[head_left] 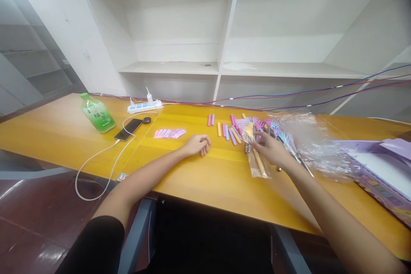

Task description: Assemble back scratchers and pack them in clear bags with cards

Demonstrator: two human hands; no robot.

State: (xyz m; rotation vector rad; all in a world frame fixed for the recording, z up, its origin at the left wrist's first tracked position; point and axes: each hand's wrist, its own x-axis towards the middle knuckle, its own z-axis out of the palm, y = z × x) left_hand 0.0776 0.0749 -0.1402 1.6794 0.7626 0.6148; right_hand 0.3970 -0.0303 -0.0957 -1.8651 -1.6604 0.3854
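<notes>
My left hand (197, 144) rests on the table, its fingers loosely curled and a little apart, with nothing in it. My right hand (269, 147) pinches a yellow back scratcher (258, 162) in a clear plastic sleeve; the fingers partly cover it. Its hand-shaped yellow head (248, 129) points away from me. Just beyond that hand lies a pile of back scratchers (275, 127) with pink, purple and blue heads and metal rods. Several coloured handle tubes (233, 135), in pink, purple, yellow and blue, lie between my hands.
A fanned row of pink cards (170, 133) lies beyond my left forearm. Farther left are a phone (129, 129) on a white cable, a black mouse-like object (147, 120), a power strip (145, 106) and a green bottle (98, 114). Clear plastic bags (324, 145) and a purple box (382, 171) occupy the right.
</notes>
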